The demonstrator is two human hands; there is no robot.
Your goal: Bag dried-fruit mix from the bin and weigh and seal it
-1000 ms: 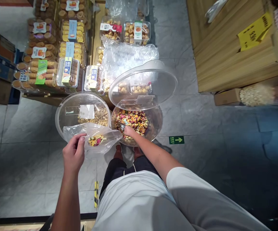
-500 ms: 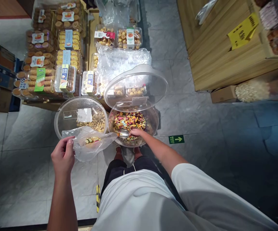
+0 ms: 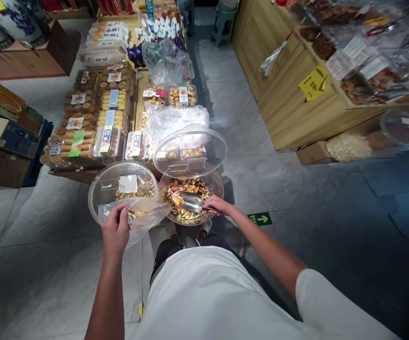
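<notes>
Raising the scoop is the main change. Left to right: left hand (image 3: 115,230) pinches the mouth of a clear thin plastic bag (image 3: 144,219), fingers (image 3: 123,212) and thumb gathered on the film. The bag sags over the rim of a round clear plastic bowl (image 3: 96,198) of pale nuts (image 3: 137,191), with a small load of colourful dried chips (image 3: 136,214) in its bottom. Next bowl right, a round clear plastic bowl (image 3: 218,189), holds a multicoloured mix of dried fruit and vegetable chips (image 3: 186,200), its domed clear lid (image 3: 190,152) propped up and back. A polished steel scoop (image 3: 191,202) now sits up on that mix, its bowl showing, where it was half buried a moment ago. Right hand (image 3: 220,205) grips the handle near the rim, its fingers (image 3: 215,203) pressed together. Both bowls stand at the near end of a wooden display table (image 3: 77,172), with clear clamshell packs of biscuits (image 3: 114,139) behind. Bag load is small against the full bowl.
</notes>
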